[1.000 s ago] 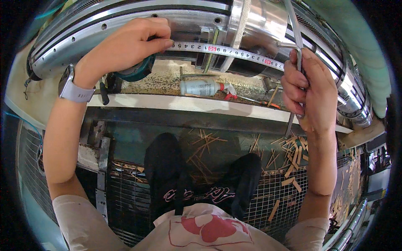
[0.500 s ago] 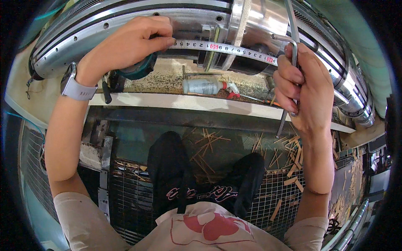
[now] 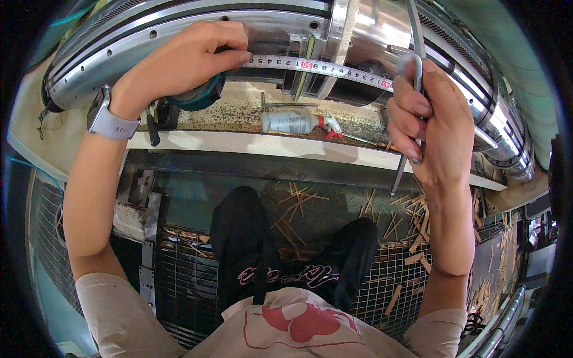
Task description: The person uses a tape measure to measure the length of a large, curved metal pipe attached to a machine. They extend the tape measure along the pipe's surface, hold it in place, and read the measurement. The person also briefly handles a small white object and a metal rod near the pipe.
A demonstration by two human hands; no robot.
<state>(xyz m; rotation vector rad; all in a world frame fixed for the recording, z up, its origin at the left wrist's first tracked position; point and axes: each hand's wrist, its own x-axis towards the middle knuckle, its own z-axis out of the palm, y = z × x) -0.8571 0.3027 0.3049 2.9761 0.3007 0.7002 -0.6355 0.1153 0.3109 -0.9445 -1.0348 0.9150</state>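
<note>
A metal cylinder with dark bands and bolt holes spans the far side. Stretched along its near face is the white blade of a tape measure, with black and red markings. My left hand, with a watch on the wrist, pinches the blade; the teal and black tape case hangs below, partly hidden by that hand. Closed around a long, bent metal hex key, my right hand is beside the blade's right end. Its thumb is blurred, and the fingers hide where the tape ends.
Under the cylinder, a spray bottle with a red and white head lies on a stained ledge, beside a thin L-shaped rod. A pale rail runs along its front. Wood strips litter the floor and metal grating.
My right hand has shifted slightly left with the hex key, and its thumb has moved. The left hand and tape measure stay almost where they were.
</note>
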